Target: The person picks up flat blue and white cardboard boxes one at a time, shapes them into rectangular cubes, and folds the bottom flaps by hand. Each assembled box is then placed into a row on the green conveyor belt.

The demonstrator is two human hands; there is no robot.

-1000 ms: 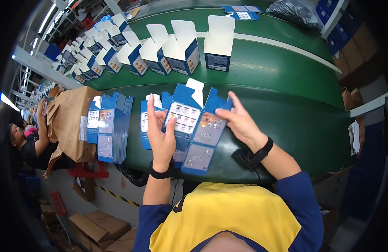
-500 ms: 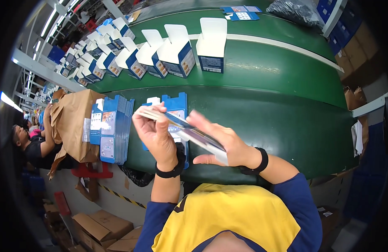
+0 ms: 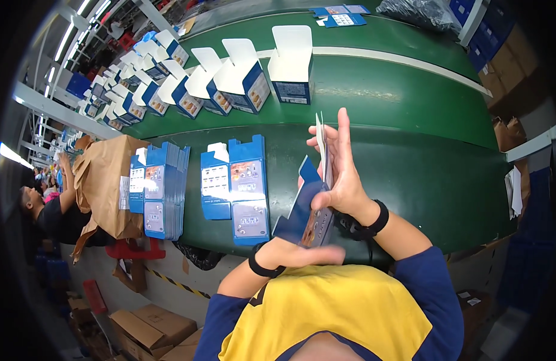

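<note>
One blue carton (image 3: 305,197), seemingly mid-folding — right hand (image 3: 346,188) clamped on it, left hand (image 3: 303,255) we cannot tell — probably needs squaring next.

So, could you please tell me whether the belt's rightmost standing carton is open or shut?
Open: the blue-and-white carton has its white top flap raised.
</note>
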